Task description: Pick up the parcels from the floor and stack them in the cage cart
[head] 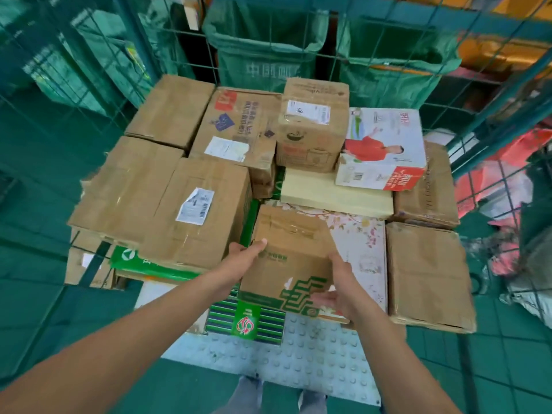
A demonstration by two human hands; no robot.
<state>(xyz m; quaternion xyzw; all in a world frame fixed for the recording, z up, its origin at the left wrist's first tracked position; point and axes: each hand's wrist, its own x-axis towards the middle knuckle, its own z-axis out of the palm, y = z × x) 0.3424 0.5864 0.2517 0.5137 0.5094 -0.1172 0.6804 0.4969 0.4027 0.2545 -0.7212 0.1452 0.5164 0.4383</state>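
1. Both hands grip one small brown box (291, 258) with green print: the left hand (243, 258) clasps its left edge, thumb on top, and the right hand (340, 286) holds its right near corner, fingers curled beneath.
2. That box sits tilted on the near middle of the parcel pile inside the cage cart (493, 94), over a flowered flat box (363, 243) and a striped green box (248, 319).
3. Just left of the small box stands a large brown carton (197, 213) with a white label.
4. Right of it lies another brown carton (428, 276).
5. Behind it lie a pale flat parcel (334, 191), a white box with a red-shirted figure (383, 150) and a squat taped box (312, 124).
6. Green sacks (263, 37) hang beyond the cart's back mesh.
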